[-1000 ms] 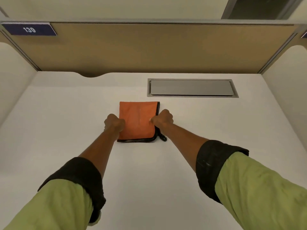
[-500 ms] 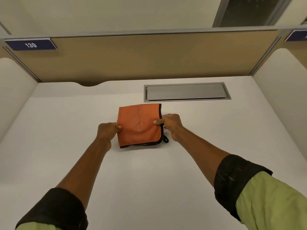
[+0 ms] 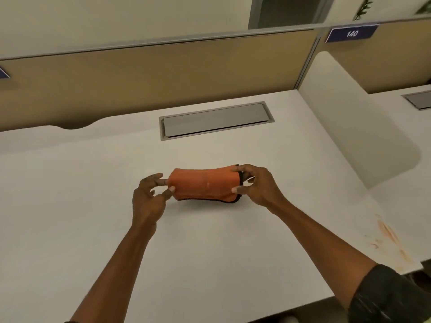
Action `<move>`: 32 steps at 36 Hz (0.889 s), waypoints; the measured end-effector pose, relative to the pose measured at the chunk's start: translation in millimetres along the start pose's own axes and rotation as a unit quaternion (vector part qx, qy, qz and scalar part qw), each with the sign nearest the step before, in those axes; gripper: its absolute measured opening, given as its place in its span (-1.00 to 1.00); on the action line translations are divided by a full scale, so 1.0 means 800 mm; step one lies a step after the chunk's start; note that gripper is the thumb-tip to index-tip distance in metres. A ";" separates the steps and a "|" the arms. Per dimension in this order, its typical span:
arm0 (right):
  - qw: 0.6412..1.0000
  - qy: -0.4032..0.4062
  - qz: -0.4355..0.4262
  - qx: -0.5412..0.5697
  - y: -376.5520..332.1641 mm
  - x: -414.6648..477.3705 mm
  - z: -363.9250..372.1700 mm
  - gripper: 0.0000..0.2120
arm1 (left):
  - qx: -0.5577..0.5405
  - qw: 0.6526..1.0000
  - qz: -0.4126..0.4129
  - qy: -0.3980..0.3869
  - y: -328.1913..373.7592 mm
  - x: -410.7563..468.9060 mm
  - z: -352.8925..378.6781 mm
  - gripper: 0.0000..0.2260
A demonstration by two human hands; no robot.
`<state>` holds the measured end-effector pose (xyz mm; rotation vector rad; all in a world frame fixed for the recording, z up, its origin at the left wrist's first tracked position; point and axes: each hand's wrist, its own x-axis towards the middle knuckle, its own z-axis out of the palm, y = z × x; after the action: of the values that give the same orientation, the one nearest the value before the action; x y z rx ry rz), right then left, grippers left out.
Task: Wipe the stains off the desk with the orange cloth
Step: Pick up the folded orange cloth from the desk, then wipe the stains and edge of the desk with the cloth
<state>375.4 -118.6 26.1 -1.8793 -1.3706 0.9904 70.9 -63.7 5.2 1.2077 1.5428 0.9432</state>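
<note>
Head view: both bare hands met at the orange cloth (image 3: 205, 186), held folded into a thick pad over the white desk (image 3: 210, 264).
Right hand (image 3: 255, 186): thumb and fingers pinched the cloth's dark-edged end.
Left hand (image 3: 149, 198): fingertips touched the opposite end, fingers spread and loose; whether it truly gripped was unclear.
Cloth position: between the two hands, apparently resting on or just above the desk.
Stains (image 3: 391, 238): orange streaks lay well to the right of the right hand, near the desk's front corner.
Behind the hands: a grey cable hatch (image 3: 215, 120).
Doing it well: the pad probably needed one firm, flat grip, then a carry rightward to the streaks.
Risk: a loose fold could open mid-wipe.
</note>
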 end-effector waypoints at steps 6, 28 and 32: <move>0.992 0.054 0.028 -0.115 0.046 -0.083 -0.042 -0.42 | -0.005 0.991 0.028 -0.131 0.002 -0.033 0.049 -0.86; 0.950 0.073 0.280 0.116 0.192 -0.304 -0.118 -0.40 | 0.060 0.959 0.060 -0.271 0.010 -0.176 0.268 -0.95; 0.917 0.101 0.319 0.217 0.212 -0.318 -0.120 -0.34 | 0.115 0.952 0.075 -0.275 0.003 -0.185 0.299 -0.89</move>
<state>494.3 -414.7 -5.0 -2.0247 -0.3518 1.2339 314.2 -201.7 -27.3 1.6098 1.1405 0.4603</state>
